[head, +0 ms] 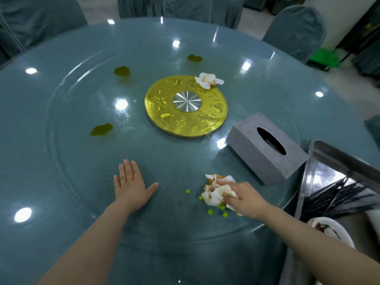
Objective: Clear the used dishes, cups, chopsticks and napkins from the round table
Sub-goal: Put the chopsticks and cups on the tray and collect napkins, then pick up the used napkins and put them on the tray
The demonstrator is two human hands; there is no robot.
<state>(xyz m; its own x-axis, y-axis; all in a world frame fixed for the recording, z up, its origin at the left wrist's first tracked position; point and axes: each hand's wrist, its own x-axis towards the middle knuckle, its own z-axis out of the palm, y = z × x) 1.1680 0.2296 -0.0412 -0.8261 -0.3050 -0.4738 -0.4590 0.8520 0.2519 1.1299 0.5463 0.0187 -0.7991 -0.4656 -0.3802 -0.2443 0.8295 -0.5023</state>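
Your right hand (241, 197) pinches a stained crumpled napkin (217, 192) on the near right of the glass table (61, 161), among green bits (209, 211). Your left hand (131, 186) lies flat, fingers together, thumb spread. Another napkin (208, 80) sits on the far gold disc (186, 105).

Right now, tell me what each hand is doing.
Left hand: open, flat on the glass table, holding nothing.
Right hand: fingers curled round a crumpled dirty napkin on the table.
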